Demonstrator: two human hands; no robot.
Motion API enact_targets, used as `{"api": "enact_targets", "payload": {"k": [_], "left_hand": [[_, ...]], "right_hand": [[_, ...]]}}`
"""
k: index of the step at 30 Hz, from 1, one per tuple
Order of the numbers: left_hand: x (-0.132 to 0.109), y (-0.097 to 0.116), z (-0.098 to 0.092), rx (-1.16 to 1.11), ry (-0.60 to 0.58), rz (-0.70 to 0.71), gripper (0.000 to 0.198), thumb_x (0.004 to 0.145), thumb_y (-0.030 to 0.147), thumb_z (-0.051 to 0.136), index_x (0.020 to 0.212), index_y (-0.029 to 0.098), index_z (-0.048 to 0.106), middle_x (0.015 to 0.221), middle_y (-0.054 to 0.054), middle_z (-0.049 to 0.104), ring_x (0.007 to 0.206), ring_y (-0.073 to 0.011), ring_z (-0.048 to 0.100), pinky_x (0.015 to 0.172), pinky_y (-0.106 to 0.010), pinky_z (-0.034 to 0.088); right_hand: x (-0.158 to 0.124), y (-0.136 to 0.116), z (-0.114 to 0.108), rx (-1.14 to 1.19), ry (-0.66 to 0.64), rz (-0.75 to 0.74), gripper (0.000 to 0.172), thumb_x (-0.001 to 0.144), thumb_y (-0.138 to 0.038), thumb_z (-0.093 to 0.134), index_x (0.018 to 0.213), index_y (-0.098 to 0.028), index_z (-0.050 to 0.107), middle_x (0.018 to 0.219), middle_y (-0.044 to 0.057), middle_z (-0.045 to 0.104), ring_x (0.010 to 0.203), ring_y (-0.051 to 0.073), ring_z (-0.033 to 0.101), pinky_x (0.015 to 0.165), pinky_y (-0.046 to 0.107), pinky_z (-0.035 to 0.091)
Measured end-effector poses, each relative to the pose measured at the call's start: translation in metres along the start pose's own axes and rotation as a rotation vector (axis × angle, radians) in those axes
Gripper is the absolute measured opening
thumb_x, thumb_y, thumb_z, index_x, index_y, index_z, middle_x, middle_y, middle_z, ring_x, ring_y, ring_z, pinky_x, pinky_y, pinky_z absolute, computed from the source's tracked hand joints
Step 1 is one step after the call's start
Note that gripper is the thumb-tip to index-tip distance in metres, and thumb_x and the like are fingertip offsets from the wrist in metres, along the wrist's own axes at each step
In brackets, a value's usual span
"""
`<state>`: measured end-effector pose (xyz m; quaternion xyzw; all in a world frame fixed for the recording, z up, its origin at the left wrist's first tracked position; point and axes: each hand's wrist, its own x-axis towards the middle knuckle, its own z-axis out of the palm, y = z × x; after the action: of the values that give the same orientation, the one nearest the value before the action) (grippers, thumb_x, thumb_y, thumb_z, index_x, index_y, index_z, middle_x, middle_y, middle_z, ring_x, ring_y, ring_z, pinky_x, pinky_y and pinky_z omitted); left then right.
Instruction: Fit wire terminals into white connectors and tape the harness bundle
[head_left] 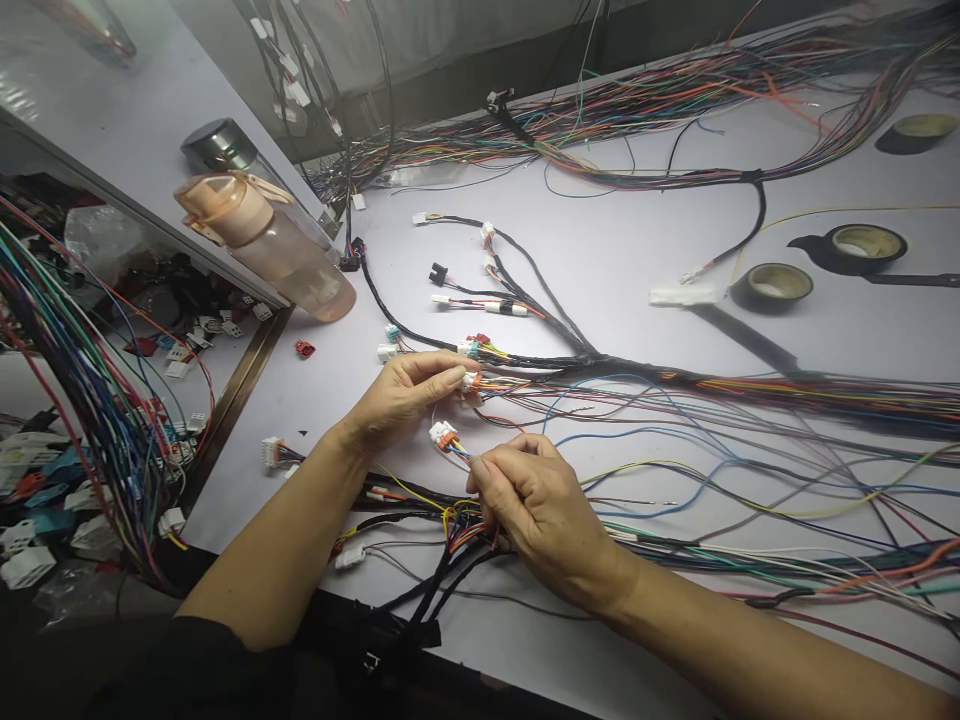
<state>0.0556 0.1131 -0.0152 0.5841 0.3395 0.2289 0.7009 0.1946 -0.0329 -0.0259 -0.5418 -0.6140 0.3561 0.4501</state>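
My left hand (412,395) pinches a white and orange wire connector (471,383), whose thin wires run off to the right. Just below it, my right hand (536,510) grips the wires behind a second white and orange connector (444,435), which points up and left toward my left hand. A gap separates the two connectors. Behind my left fingertips lie a teal and white connector (469,349) and a red connector (482,340) on a black-taped wire harness (630,368). Part of what my right fingers hold is hidden by the hand.
A pinkish water bottle (277,250) lies tilted at the left beside a bin of loose connectors (180,350). Tape rolls (772,285) sit at the right. A thick wire bundle (675,115) crosses the back, and more wires (750,560) spread along the front. A small red connector (304,348) lies alone.
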Motion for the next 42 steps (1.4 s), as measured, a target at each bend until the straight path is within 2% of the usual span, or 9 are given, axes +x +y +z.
{"api": "enact_targets", "payload": {"k": [8, 15, 25, 36, 42], "left_hand": [[0.001, 0.0027, 0.0003, -0.039, -0.017, -0.004, 0.025, 0.081, 0.035, 0.068, 0.093, 0.014, 0.076, 0.087, -0.01, 0.071, 0.075, -0.016, 0.066, 0.075, -0.031, 0.053], [-0.0001, 0.0015, -0.0001, 0.042, -0.005, 0.021, 0.02, 0.074, 0.022, 0.076, 0.093, 0.017, 0.076, 0.088, -0.007, 0.071, 0.078, -0.0136, 0.065, 0.075, -0.025, 0.052], [0.0013, -0.0015, 0.0015, 0.01, 0.005, -0.014, 0.018, 0.075, 0.022, 0.075, 0.092, 0.015, 0.075, 0.084, -0.005, 0.071, 0.072, -0.0116, 0.066, 0.072, -0.024, 0.053], [0.0011, -0.0007, 0.0006, 0.002, -0.014, -0.033, 0.019, 0.075, 0.022, 0.075, 0.093, 0.015, 0.075, 0.08, -0.005, 0.072, 0.07, -0.0112, 0.065, 0.069, -0.023, 0.052], [0.0018, -0.0009, 0.0004, 0.007, -0.004, -0.041, 0.02, 0.074, 0.023, 0.076, 0.092, 0.015, 0.075, 0.078, -0.005, 0.072, 0.07, -0.0118, 0.066, 0.069, -0.023, 0.052]], "right_hand": [[-0.0006, -0.0002, 0.0003, -0.015, -0.007, 0.007, 0.04, 0.1, -0.031, 0.036, 0.066, -0.021, 0.054, 0.055, -0.004, 0.058, 0.062, 0.011, 0.053, 0.078, 0.03, 0.036], [-0.0008, 0.0016, 0.001, -0.007, -0.011, 0.008, 0.039, 0.1, -0.03, 0.035, 0.068, -0.02, 0.055, 0.055, -0.004, 0.059, 0.062, 0.011, 0.054, 0.08, 0.031, 0.035], [-0.0008, -0.0002, 0.0006, 0.013, -0.013, 0.016, 0.04, 0.1, -0.029, 0.037, 0.065, -0.019, 0.053, 0.055, -0.005, 0.058, 0.061, 0.01, 0.053, 0.08, 0.031, 0.034], [-0.0019, -0.0045, -0.0036, 0.09, -0.023, 0.053, 0.043, 0.099, -0.033, 0.038, 0.061, -0.02, 0.053, 0.06, -0.004, 0.061, 0.075, 0.013, 0.06, 0.081, 0.03, 0.034], [-0.0041, -0.0036, -0.0037, 0.202, -0.021, 0.085, 0.048, 0.101, -0.036, 0.029, 0.065, -0.02, 0.056, 0.062, -0.004, 0.062, 0.07, 0.011, 0.057, 0.084, 0.031, 0.035]]}}
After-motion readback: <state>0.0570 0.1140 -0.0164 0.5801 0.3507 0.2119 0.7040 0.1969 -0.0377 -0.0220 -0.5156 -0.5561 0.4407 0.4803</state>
